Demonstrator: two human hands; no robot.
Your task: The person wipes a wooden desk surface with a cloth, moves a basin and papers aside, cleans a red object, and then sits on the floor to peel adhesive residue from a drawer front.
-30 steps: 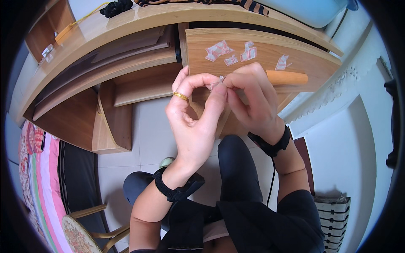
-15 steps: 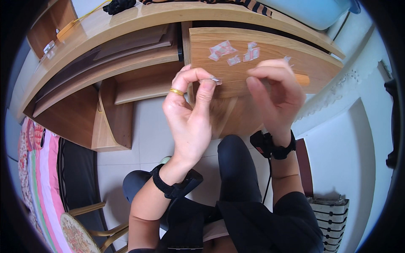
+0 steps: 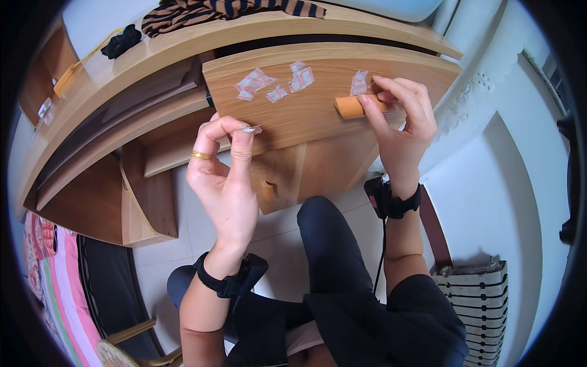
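Note:
Between thumb and forefinger my left hand (image 3: 223, 174) pinches a small, crumpled piece of clear plastic film (image 3: 251, 129), in front of the drawer's left part. My right hand (image 3: 406, 119) is at the drawer's orange handle (image 3: 348, 107), thumb across it and forefinger raised apart from the thumb, beside a pink-and-white sticker scrap (image 3: 359, 82). Whether the fingertips touch that scrap I cannot tell. More torn sticker scraps (image 3: 255, 82) cling to the light wooden drawer front (image 3: 330, 131) further left.
A cabinet door (image 3: 318, 171) with a small wooden handle (image 3: 268, 191) lies below the drawer. Striped cloth (image 3: 232, 8) and a black bundle (image 3: 121, 41) rest on the desk top (image 3: 183, 46). Open shelves are left; a white wall is right. A slatted white basket (image 3: 477, 306) stands lower right.
My right hand has moved right, away from my left hand, to the handle and the rightmost scrap. My left hand keeps its pinch on the film. The whole view has shifted right.

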